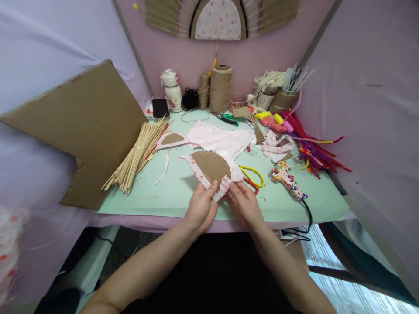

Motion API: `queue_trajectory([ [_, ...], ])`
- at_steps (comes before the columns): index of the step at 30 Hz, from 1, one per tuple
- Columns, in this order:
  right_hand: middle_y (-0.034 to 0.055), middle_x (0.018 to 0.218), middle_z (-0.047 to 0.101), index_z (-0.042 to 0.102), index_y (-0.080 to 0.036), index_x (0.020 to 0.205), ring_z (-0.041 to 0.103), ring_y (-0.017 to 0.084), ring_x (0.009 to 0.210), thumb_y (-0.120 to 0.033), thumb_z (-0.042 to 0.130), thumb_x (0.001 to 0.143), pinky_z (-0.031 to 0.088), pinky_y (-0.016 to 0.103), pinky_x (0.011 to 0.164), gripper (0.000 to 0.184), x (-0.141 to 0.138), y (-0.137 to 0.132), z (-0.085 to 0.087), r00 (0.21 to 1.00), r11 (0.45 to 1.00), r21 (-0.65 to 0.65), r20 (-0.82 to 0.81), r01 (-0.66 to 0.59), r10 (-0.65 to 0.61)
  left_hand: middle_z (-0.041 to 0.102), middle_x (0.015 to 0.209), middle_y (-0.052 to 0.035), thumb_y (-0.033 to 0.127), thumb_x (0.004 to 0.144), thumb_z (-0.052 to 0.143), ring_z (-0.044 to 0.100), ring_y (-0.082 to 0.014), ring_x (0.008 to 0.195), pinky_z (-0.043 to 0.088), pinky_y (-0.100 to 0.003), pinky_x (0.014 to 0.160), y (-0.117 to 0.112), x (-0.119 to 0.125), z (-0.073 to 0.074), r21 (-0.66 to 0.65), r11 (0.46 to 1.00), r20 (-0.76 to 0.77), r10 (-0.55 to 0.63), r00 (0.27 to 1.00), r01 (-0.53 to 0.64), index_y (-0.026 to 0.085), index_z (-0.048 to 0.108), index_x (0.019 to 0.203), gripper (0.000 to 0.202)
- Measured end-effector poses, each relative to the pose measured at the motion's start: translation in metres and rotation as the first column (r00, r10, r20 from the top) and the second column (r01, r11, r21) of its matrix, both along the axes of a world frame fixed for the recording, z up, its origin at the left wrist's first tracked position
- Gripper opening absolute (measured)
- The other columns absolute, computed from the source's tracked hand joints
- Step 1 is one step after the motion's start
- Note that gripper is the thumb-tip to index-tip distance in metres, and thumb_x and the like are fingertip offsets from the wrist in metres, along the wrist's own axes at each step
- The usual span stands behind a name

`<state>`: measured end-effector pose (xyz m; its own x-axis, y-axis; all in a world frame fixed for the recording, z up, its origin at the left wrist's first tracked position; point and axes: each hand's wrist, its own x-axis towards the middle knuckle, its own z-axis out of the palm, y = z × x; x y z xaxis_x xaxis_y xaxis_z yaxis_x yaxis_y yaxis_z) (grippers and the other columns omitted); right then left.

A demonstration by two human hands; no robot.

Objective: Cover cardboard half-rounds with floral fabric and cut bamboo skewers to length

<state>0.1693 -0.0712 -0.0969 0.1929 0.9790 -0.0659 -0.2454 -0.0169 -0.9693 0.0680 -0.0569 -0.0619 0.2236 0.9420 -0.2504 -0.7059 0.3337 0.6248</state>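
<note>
A fan-shaped piece of brown cardboard (211, 165) lies on pink floral fabric (236, 172) near the front of the mint-green table (170, 196). My left hand (200, 208) pinches the fabric's near edge, thumb on top, folding it over the cardboard's tip. My right hand (245, 203) grips the same fabric edge just to the right, fingers curled. Both hands touch at the cardboard's pointed end.
Scissors (252, 175) and a patterned glue gun (288, 179) lie right of my hands. A bundle of wooden skewers (139, 152) and a large cardboard sheet (85, 126) sit left. More fabric (219, 137), twine spools (220, 87), pipe cleaners (310, 148) and a bottle (172, 91) stand behind.
</note>
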Motion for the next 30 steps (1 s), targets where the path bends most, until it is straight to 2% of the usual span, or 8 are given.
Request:
queue_trajectory([
  [8,0.0011,0.08,0.066,0.061,-0.019,0.086,0.061,0.016,0.075,-0.034,0.075,0.07,0.049,0.029,0.072,0.026,-0.006,-0.001,0.002,0.997,0.998,0.041,0.047,0.056,-0.058,0.068,0.113,-0.0067,0.016,0.077,0.067,0.058,-0.019,0.113,0.037,-0.036,0.105,-0.003,0.004,-0.003,0.025,0.998,-0.019,0.055,0.998,-0.054,0.019,0.059,0.115,0.039],
  [13,-0.0004,0.078,0.066,0.065,-0.019,0.094,0.058,0.015,0.069,-0.036,0.072,0.073,0.046,0.028,0.065,0.028,0.007,0.001,0.005,0.996,0.999,-0.001,-0.068,-0.05,0.05,0.069,0.11,-0.0096,0.019,0.073,0.072,0.059,-0.0239,0.11,0.038,-0.04,0.103,0.01,-0.013,0.002,0.029,0.987,-0.121,-0.155,0.981,0.16,0.015,0.063,0.109,0.038],
  [17,0.0,0.076,0.068,0.067,-0.018,0.093,0.056,0.014,0.064,-0.033,0.076,0.067,0.044,0.027,0.061,0.032,0.02,0.001,0.006,1.0,0.996,-0.088,-0.009,-0.017,0.016,0.067,0.115,-0.0103,0.02,0.07,0.075,0.059,-0.0251,0.11,0.038,-0.04,0.101,0.022,-0.029,0.006,0.037,0.933,-0.214,-0.343,0.915,0.359,0.016,0.062,0.113,0.045],
  [19,0.0005,0.073,0.067,0.066,-0.017,0.088,0.054,0.014,0.06,-0.034,0.077,0.066,0.043,0.026,0.057,0.03,0.019,0.002,0.007,0.999,0.993,-0.107,0.016,0.04,-0.039,0.067,0.114,-0.0113,0.029,0.074,0.073,0.06,-0.0247,0.107,0.04,-0.04,0.099,0.025,-0.032,0.007,0.055,0.914,-0.22,-0.381,0.898,0.401,0.015,0.063,0.112,0.042],
  [21,-0.0001,0.069,0.065,0.064,-0.017,0.083,0.051,0.012,0.057,-0.035,0.075,0.067,0.042,0.025,0.053,0.026,0.014,0.003,0.009,0.99,0.988,-0.081,-0.035,0.132,-0.135,0.068,0.111,-0.0112,0.038,0.074,0.072,0.061,-0.0233,0.102,0.042,-0.037,0.095,0.025,-0.03,0.006,0.098,0.932,-0.226,-0.322,0.919,0.35,0.016,0.064,0.109,0.042],
  [24,-0.0002,0.071,0.065,0.062,-0.018,0.082,0.053,0.013,0.059,-0.034,0.074,0.068,0.044,0.026,0.055,0.024,0.001,0.005,0.011,0.967,0.977,-0.048,-0.138,0.207,-0.212,0.07,0.102,-0.0085,0.031,0.069,0.077,0.062,-0.0193,0.095,0.042,-0.032,0.092,0.017,-0.018,-0.001,0.155,0.948,-0.263,-0.233,0.936,0.279,0.015,0.067,0.1,0.036],
  [28,0.0032,0.082,0.069,0.063,-0.018,0.09,0.058,0.016,0.067,-0.037,0.073,0.07,0.049,0.03,0.062,0.029,-0.01,0.004,0.011,0.972,0.985,-0.069,-0.164,0.161,-0.17,0.069,0.079,-0.0041,0.031,0.075,0.072,0.061,-0.014,0.078,0.044,-0.028,0.08,0.008,-0.001,-0.009,0.115,0.983,-0.193,-0.118,0.974,0.142,0.014,0.07,0.078,0.018],
  [30,0.005,0.088,0.069,0.063,-0.018,0.094,0.06,0.017,0.072,-0.039,0.07,0.073,0.05,0.031,0.064,0.03,-0.009,0.003,0.01,0.982,0.994,-0.059,-0.16,0.096,-0.104,0.07,0.085,-0.0047,0.03,0.076,0.07,0.063,-0.0147,0.083,0.044,-0.028,0.082,0.009,0.001,-0.008,0.101,0.993,-0.118,-0.047,0.992,0.059,0.014,0.071,0.082,0.017],
])
